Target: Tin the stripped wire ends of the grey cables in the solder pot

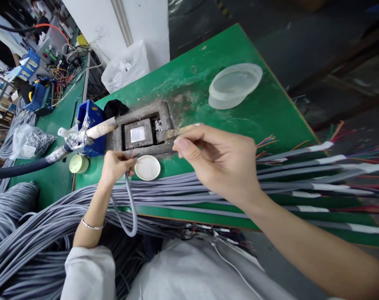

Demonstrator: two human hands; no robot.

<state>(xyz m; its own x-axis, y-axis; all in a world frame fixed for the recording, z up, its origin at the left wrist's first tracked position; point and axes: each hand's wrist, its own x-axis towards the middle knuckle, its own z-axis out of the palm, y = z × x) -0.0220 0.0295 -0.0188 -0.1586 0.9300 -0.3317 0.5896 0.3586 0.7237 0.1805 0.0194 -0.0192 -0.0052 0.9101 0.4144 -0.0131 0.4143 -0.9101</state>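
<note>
My left hand (116, 167) is closed on the end of a grey cable (133, 210), whose thin coloured wires poke out above the fingers. The cable loops down below that hand. Just right of the fingertips is a small round dish (147, 168) with pale contents. Between finger and thumb, my right hand (222, 160) pinches a thin, flat, stained strip (180, 131). Its tip points left over the edge of a solder pot (139, 129), where a shiny square of metal shows. My left hand is just in front of the pot.
Many grey cables (177, 187) run across the green table (189, 96). A fume hose (27, 168) reaches in from the left, by a blue bin (97, 135). There is a clear plastic tub (235, 85) behind and a lidded jar (78, 163) at left.
</note>
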